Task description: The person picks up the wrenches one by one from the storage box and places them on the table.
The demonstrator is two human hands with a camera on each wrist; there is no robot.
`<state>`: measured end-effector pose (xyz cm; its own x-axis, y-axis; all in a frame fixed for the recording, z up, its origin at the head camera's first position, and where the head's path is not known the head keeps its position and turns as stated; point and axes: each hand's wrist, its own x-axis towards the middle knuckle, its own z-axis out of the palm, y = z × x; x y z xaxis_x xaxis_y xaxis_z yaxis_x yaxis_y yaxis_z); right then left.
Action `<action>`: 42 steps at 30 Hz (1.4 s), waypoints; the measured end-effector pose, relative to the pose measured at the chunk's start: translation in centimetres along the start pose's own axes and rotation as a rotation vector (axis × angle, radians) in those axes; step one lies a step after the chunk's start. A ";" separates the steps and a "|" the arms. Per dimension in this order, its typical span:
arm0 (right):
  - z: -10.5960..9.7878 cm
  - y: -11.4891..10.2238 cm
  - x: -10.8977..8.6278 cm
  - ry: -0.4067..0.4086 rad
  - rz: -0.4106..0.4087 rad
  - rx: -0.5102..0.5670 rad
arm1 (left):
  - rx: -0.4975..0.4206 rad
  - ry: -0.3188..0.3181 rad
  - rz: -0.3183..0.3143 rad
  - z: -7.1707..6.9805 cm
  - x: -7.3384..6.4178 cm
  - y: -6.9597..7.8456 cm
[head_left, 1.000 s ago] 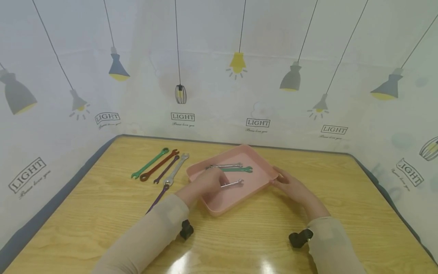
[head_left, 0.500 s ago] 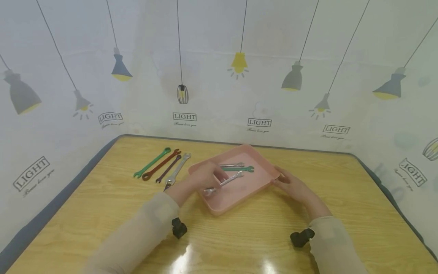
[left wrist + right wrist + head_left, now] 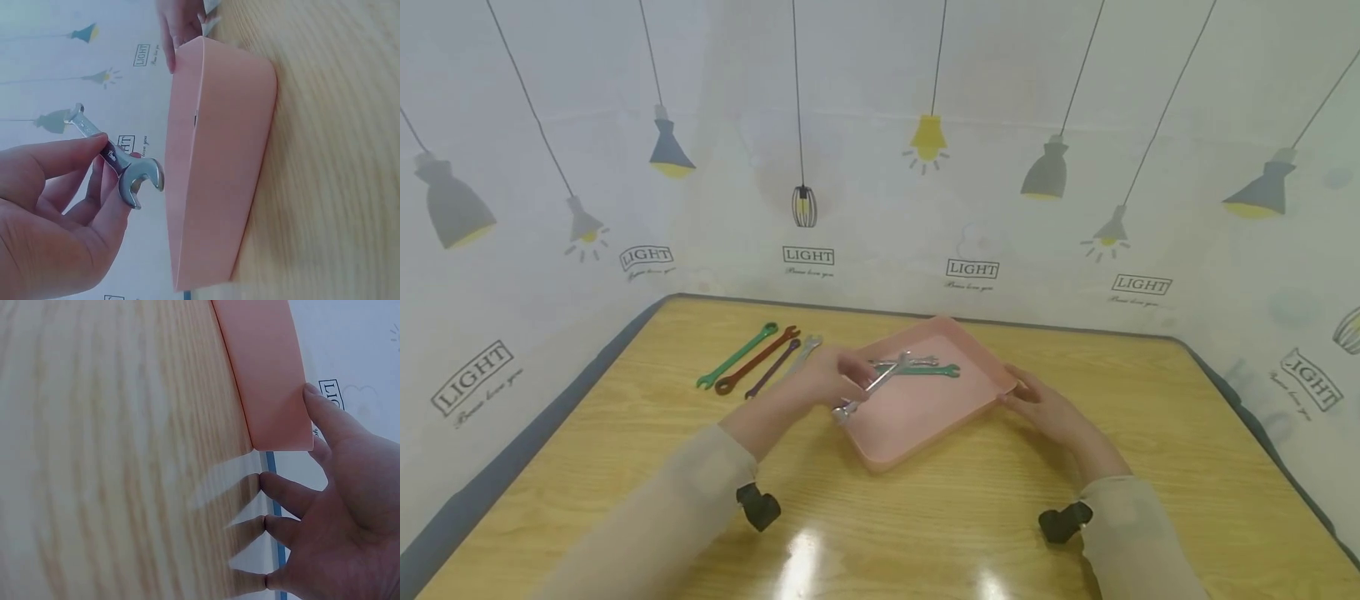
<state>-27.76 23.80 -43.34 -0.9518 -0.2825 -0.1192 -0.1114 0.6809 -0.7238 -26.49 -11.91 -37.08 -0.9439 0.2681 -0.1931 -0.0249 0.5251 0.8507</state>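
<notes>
the left hand [image 3: 822,380] pinches a silver wrench [image 3: 886,377] by its shaft, held above the pink tray [image 3: 917,421]; the metal looks stiff, sturdy and slick, so the shaft suits fingertips best. the right hand [image 3: 1049,414], fingers spread, rests its thumb on the tray's rim.
</notes>
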 end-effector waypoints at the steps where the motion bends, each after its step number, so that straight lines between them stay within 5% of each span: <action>1: 0.0 0.0 0.0 -0.001 0.007 0.001 | -0.002 0.003 0.001 -0.2 -0.3 0.0; 5: -0.1 0.0 0.0 -0.001 0.035 0.003 | -0.012 0.003 0.018 -1.4 -1.3 -0.7; 29: 0.1 0.0 0.1 -0.011 0.008 0.017 | -0.032 0.027 -0.106 -7.9 -7.4 -7.5; 42: 0.0 0.0 0.0 -0.010 0.023 0.006 | 0.058 0.034 -0.206 -10.4 -8.2 -11.3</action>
<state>-27.76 23.78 -43.35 -0.9511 -0.2737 -0.1428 -0.0879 0.6836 -0.7245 -21.92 -28.41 -40.05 -0.9315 0.1234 -0.3421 -0.1999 0.6120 0.7652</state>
